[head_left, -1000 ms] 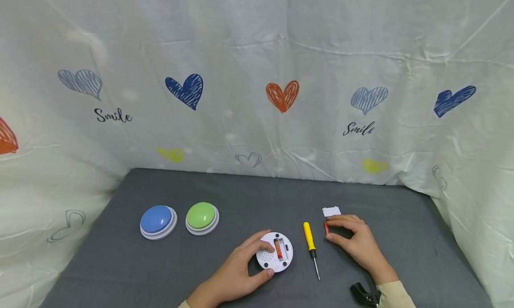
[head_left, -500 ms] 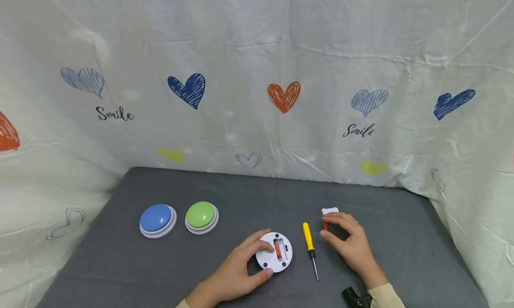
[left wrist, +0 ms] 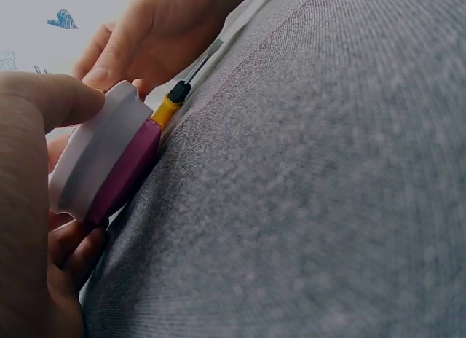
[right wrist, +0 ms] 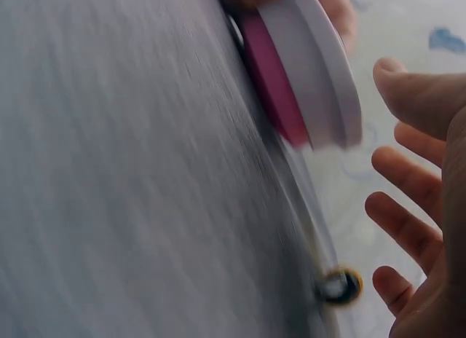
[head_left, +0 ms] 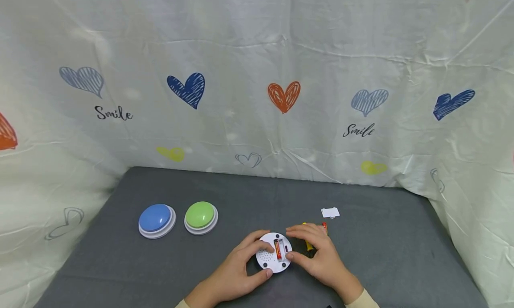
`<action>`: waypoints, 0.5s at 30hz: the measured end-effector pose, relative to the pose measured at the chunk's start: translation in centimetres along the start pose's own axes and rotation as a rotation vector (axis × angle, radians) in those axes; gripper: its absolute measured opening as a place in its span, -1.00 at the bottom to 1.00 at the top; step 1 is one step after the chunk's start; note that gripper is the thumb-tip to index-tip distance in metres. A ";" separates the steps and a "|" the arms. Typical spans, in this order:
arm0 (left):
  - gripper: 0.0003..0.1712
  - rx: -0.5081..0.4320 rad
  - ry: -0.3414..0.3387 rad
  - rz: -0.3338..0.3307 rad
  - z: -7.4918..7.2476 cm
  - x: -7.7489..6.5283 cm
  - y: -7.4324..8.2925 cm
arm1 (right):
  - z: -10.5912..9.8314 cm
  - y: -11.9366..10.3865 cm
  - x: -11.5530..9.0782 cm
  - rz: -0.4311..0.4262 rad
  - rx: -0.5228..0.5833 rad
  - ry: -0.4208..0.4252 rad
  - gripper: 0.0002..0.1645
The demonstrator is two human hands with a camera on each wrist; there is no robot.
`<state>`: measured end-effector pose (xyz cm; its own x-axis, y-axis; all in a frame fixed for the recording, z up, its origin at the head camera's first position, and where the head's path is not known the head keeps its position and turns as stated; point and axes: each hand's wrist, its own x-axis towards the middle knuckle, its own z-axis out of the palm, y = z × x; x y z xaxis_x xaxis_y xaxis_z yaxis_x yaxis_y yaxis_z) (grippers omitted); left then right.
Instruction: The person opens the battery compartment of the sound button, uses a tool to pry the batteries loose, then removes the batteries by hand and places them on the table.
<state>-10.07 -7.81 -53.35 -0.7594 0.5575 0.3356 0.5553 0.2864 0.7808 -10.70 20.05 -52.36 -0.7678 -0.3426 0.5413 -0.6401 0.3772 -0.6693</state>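
My left hand (head_left: 241,268) grips a round white buzzer button (head_left: 265,258) by its left side, thumb at the near edge and fingers over the far side. It lies upside down, pink dome (left wrist: 129,170) toward the cloth in the left wrist view. A red-orange battery (head_left: 278,250) sits in the left slot of its uncovered battery compartment; the slot beside it holds none. At the buzzer's right edge is my right hand (head_left: 321,259), fingers spread and holding nothing. Behind that hand lie a loose battery (head_left: 325,227) and a yellow-handled screwdriver (head_left: 309,246), both partly hidden.
A blue buzzer (head_left: 155,219) and a green buzzer (head_left: 201,216) stand dome up on the left of the grey cloth-covered table (head_left: 160,272). Farther back on the right lies a small white battery cover (head_left: 330,213). A printed white curtain (head_left: 237,120) hangs behind.
My right hand has released the loose battery by the white cover and moved left, over the screwdriver, to the buzzer's right edge. My left hand keeps its grip in place.
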 end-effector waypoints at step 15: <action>-0.61 -0.004 -0.039 0.000 -0.2 -0.1 0.2 | 1.1 -1.4 0.6 -0.127 -0.021 -0.056 -0.60</action>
<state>-10.01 -8.00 -53.13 -0.7456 0.5873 0.3150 0.5538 0.2830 0.7831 -10.24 18.37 -51.70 -0.6781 -0.4362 0.5916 -0.7332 0.3455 -0.5857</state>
